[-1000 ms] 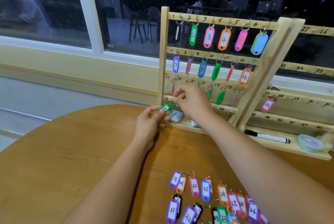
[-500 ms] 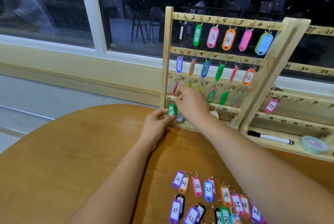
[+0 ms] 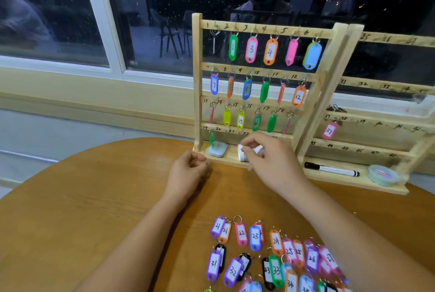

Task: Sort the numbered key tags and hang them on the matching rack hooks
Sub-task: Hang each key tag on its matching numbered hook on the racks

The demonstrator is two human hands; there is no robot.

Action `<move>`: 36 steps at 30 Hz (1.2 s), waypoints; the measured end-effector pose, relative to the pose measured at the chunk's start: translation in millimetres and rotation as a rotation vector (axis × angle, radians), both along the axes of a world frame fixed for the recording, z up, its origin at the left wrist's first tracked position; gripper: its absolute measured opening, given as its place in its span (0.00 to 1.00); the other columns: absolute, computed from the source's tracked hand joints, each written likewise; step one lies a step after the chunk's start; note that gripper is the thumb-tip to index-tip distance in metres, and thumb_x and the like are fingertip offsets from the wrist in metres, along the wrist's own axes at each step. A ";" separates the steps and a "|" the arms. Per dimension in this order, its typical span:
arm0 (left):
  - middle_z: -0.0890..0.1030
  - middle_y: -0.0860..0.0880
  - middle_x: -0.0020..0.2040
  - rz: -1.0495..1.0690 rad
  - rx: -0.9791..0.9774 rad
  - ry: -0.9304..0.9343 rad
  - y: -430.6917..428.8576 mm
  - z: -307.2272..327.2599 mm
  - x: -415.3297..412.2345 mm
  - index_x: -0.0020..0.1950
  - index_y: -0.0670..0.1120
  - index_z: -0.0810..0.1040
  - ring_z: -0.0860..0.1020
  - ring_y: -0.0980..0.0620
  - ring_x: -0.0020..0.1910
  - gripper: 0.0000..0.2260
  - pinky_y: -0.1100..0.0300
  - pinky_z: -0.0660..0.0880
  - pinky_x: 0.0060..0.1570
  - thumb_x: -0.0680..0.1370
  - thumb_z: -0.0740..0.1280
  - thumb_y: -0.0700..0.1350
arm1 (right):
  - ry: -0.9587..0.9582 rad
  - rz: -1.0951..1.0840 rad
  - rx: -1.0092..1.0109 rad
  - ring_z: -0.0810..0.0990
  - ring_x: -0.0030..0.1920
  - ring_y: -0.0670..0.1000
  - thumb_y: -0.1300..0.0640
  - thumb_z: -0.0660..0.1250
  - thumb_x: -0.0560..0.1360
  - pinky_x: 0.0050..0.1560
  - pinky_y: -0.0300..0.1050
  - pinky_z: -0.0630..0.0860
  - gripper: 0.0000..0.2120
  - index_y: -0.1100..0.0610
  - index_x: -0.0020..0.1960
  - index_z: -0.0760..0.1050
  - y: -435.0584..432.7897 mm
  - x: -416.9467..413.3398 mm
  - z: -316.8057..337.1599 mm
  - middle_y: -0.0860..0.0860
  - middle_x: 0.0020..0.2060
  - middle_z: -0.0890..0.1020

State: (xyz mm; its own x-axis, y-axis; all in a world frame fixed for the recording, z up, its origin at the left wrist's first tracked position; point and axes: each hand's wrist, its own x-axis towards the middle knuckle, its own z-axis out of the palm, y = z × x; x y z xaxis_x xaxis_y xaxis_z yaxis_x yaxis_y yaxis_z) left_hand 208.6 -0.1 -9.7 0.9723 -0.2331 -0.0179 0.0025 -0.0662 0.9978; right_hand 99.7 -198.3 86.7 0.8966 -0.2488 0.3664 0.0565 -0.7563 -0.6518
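Tags [image 3: 241,233] numbered 21 upward lie loose in rows on the wooden surface [image 3: 94,209] nearest the camera, several overlapping. Beyond them the left hand [image 3: 188,170] sits at the base edge of the rack [image 3: 197,79], fingers loosely curled, holding nothing visible. The right hand [image 3: 273,162] is just beside it, over the base ledge, fingertips bunched near a white object [image 3: 242,154]; blur prevents telling whether it pinches anything. A green tag [image 3: 211,139] hangs edge-on from hook 19 on the bottom rail, just above a pale blue item [image 3: 218,149] on the ledge. The three rails above carry coloured tags. A second rack [image 3: 353,148] to the right bears a pink tag 37 [image 3: 329,130]; a black marker [image 3: 332,169] and a round tub [image 3: 382,175] lie on its base.
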 end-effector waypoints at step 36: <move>0.83 0.57 0.49 -0.772 0.626 -0.492 -215.7 27.9 -141.2 0.59 0.54 0.82 0.81 0.58 0.49 0.09 0.58 0.80 0.53 0.80 0.75 0.52 | 0.226 -0.413 -0.006 0.77 0.41 0.40 0.52 0.72 0.81 0.41 0.36 0.70 0.07 0.44 0.58 0.83 -170.7 -193.5 -91.3 0.40 0.47 0.79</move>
State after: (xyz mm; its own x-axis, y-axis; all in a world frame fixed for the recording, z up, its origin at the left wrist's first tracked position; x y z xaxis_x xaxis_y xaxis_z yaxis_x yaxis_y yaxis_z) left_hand 67.4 -215.8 18.2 0.5030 -0.8643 0.0037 -0.6440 -0.3720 0.6685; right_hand -93.8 -368.9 -4.6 0.7807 -0.5996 0.1758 -0.3926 -0.6896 -0.6086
